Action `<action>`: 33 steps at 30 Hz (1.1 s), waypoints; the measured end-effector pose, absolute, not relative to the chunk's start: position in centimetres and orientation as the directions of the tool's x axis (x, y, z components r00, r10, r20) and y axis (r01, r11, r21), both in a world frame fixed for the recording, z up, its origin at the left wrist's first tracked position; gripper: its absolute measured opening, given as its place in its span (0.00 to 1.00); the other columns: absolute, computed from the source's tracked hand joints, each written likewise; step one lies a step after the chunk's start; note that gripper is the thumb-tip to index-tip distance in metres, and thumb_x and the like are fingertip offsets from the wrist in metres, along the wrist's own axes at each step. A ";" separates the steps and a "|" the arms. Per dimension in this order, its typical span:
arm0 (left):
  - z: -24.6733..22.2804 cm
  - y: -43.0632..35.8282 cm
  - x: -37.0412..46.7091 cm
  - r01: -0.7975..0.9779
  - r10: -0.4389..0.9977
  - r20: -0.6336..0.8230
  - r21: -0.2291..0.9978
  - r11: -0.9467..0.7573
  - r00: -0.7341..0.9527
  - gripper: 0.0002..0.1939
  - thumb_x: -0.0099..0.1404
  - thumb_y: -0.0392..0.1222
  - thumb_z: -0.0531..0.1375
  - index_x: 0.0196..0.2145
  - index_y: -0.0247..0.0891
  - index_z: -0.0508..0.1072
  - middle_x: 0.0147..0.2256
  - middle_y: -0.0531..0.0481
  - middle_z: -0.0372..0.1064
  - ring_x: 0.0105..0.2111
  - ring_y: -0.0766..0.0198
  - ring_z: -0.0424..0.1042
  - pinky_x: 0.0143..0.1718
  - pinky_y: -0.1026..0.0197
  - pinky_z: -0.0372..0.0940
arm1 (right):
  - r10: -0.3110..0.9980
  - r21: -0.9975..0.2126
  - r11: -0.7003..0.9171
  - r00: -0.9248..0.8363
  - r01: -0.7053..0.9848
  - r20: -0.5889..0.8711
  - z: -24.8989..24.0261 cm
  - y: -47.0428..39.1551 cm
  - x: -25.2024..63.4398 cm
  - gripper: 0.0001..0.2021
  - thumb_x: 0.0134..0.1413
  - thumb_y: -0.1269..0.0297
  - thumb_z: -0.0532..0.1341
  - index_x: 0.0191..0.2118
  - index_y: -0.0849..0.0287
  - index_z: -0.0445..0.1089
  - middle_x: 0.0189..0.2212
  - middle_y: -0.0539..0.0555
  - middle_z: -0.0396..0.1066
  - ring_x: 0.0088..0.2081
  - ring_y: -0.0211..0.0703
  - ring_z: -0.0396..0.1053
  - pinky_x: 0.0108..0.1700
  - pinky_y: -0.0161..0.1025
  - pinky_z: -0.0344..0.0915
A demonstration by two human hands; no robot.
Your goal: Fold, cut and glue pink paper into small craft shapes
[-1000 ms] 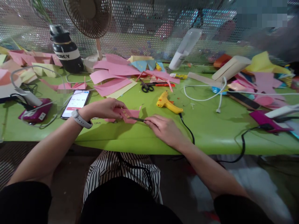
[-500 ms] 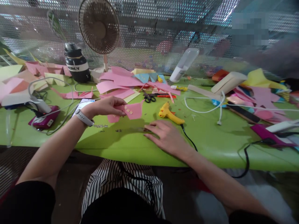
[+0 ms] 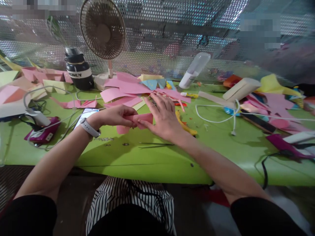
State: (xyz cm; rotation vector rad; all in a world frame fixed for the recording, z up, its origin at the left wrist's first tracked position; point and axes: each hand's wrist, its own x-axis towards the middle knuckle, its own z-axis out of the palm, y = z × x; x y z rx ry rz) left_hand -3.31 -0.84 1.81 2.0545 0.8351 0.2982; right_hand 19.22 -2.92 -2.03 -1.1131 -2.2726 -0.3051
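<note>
My left hand [image 3: 115, 116] grips a folded piece of pink paper [image 3: 145, 118] between thumb and fingers. Against the paper's right part rests the thumb of my right hand [image 3: 163, 116], whose other fingers are spread and raised above it. Tweezers [image 3: 156, 145] lie on the green table [image 3: 152, 167] below my right hand. Small bits [image 3: 104, 139] and another small piece [image 3: 125, 144] lie below my left hand. Partly hidden behind my right hand is the yellow glue gun [image 3: 185, 126].
Pink paper sheets [image 3: 128, 85] cover the back, near a fan [image 3: 102, 31] and a black bottle [image 3: 79, 70]. A phone [image 3: 86, 114] and a purple power strip [image 3: 45, 132] are at left. White cable [image 3: 211, 114] and another purple strip [image 3: 286, 144] are at right.
My right hand has risen from the table to the pink paper, leaving the tweezers visible on the table. The view has shifted slightly, and the paper sits more folded between both hands.
</note>
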 end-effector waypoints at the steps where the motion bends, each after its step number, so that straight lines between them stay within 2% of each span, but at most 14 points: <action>1: 1.8 -0.8 -3.4 0.451 0.663 -0.085 0.796 -0.403 0.744 0.12 0.59 0.45 0.63 0.38 0.34 0.75 0.30 0.51 0.72 0.29 0.67 0.67 0.32 0.64 0.61 | 0.645 -0.069 0.638 -0.483 0.767 0.592 -2.0 -2.9 19.3 0.35 0.59 0.40 0.54 0.65 0.56 0.55 0.64 0.63 0.55 0.65 0.61 0.50 0.65 0.61 0.45; 4: 1.8 -1.0 -3.4 0.449 0.667 -0.066 0.788 -0.421 0.742 0.13 0.60 0.46 0.63 0.39 0.35 0.75 0.31 0.50 0.72 0.30 0.66 0.68 0.32 0.63 0.61 | 0.638 -0.137 0.677 -0.484 0.723 0.599 -1.6 -2.8 19.4 0.31 0.59 0.39 0.54 0.59 0.55 0.64 0.59 0.60 0.63 0.63 0.59 0.54 0.65 0.60 0.46; 7: 2.1 -1.4 -3.2 0.434 0.656 -0.067 0.800 -0.415 0.751 0.12 0.60 0.46 0.63 0.37 0.35 0.74 0.30 0.51 0.69 0.29 0.67 0.66 0.31 0.64 0.60 | 0.628 -0.161 0.701 -0.494 0.695 0.602 -1.4 -2.8 19.0 0.27 0.58 0.38 0.53 0.44 0.57 0.74 0.48 0.59 0.73 0.58 0.57 0.61 0.64 0.60 0.45; 9: 2.3 -1.7 -3.1 0.424 0.653 -0.069 0.810 -0.404 0.754 0.11 0.60 0.46 0.63 0.35 0.35 0.74 0.29 0.52 0.67 0.28 0.68 0.65 0.30 0.64 0.59 | 0.628 -0.185 0.718 -0.511 0.671 0.587 -1.3 -2.7 18.9 0.26 0.58 0.37 0.53 0.35 0.56 0.74 0.40 0.57 0.76 0.52 0.55 0.66 0.64 0.59 0.45; 12: 2.6 -2.2 -3.0 0.410 0.661 -0.044 0.814 -0.411 0.750 0.12 0.60 0.47 0.63 0.35 0.35 0.74 0.28 0.52 0.65 0.27 0.68 0.63 0.29 0.64 0.57 | 0.642 -0.267 0.733 -0.505 0.626 0.577 -0.8 -2.5 19.3 0.26 0.57 0.36 0.54 0.30 0.55 0.73 0.35 0.55 0.76 0.47 0.52 0.69 0.62 0.59 0.48; 16: 2.5 -2.4 -3.1 0.413 0.699 -0.009 0.812 -0.413 0.715 0.12 0.60 0.48 0.64 0.34 0.35 0.73 0.26 0.54 0.63 0.25 0.69 0.60 0.27 0.64 0.56 | 0.710 -0.542 0.702 -0.515 0.462 0.480 -0.2 -2.0 20.3 0.27 0.59 0.37 0.52 0.31 0.56 0.74 0.35 0.55 0.75 0.42 0.47 0.70 0.53 0.50 0.61; 19: 2.4 -2.2 -3.5 0.444 0.727 -0.001 0.792 -0.419 0.687 0.13 0.59 0.48 0.65 0.34 0.34 0.73 0.26 0.53 0.65 0.26 0.68 0.63 0.27 0.64 0.57 | 0.788 -0.707 0.607 -0.390 0.363 0.476 -0.7 -1.1 20.8 0.26 0.60 0.38 0.52 0.35 0.56 0.74 0.37 0.55 0.74 0.42 0.46 0.70 0.47 0.44 0.65; 23: 2.6 -2.0 -4.2 0.479 0.741 0.001 0.763 -0.435 0.671 0.15 0.58 0.49 0.65 0.37 0.33 0.75 0.30 0.49 0.71 0.30 0.66 0.69 0.30 0.64 0.61 | 0.789 -0.677 0.611 -0.250 0.410 0.561 -1.4 0.1 21.3 0.26 0.57 0.36 0.54 0.30 0.56 0.74 0.32 0.55 0.72 0.40 0.46 0.69 0.45 0.44 0.66; 25: 2.7 -1.9 -4.4 0.487 0.738 -0.019 0.762 -0.426 0.674 0.16 0.58 0.49 0.65 0.38 0.33 0.75 0.33 0.47 0.73 0.32 0.64 0.71 0.32 0.64 0.63 | 0.785 -0.668 0.608 -0.197 0.429 0.588 -1.3 0.4 21.6 0.27 0.55 0.35 0.55 0.25 0.56 0.72 0.27 0.54 0.69 0.35 0.44 0.68 0.41 0.42 0.67; 27: 2.7 -1.8 -4.6 0.493 0.734 -0.039 0.765 -0.415 0.678 0.16 0.59 0.48 0.64 0.39 0.32 0.75 0.34 0.46 0.74 0.34 0.64 0.72 0.34 0.63 0.65 | 0.817 -0.731 0.574 -0.202 0.369 0.540 -0.9 0.3 21.8 0.27 0.54 0.35 0.56 0.25 0.57 0.71 0.24 0.52 0.67 0.28 0.39 0.66 0.34 0.39 0.67; 29: 2.7 -1.8 -4.6 0.496 0.733 -0.046 0.764 -0.412 0.679 0.17 0.59 0.48 0.64 0.41 0.32 0.75 0.36 0.45 0.75 0.34 0.64 0.73 0.35 0.63 0.66 | 0.839 -0.798 0.533 -0.300 0.282 0.454 -0.6 0.0 21.8 0.25 0.52 0.37 0.60 0.34 0.57 0.74 0.29 0.51 0.70 0.24 0.34 0.63 0.28 0.36 0.66; 31: 2.6 -1.7 -4.6 0.491 0.728 -0.052 0.771 -0.406 0.684 0.17 0.59 0.47 0.64 0.42 0.32 0.75 0.37 0.44 0.76 0.35 0.64 0.74 0.36 0.62 0.67 | 0.821 -0.824 0.510 -0.427 0.248 0.379 -0.6 -0.4 21.5 0.27 0.49 0.39 0.63 0.45 0.57 0.73 0.41 0.54 0.71 0.24 0.31 0.63 0.25 0.35 0.68; 33: 2.5 -1.7 -4.5 0.476 0.720 -0.058 0.787 -0.393 0.691 0.18 0.59 0.47 0.64 0.44 0.32 0.75 0.38 0.43 0.76 0.36 0.62 0.74 0.38 0.61 0.68 | 0.786 -0.824 0.508 -0.524 0.250 0.326 -0.8 -0.6 21.1 0.26 0.48 0.41 0.65 0.44 0.59 0.74 0.46 0.57 0.70 0.26 0.32 0.66 0.27 0.36 0.70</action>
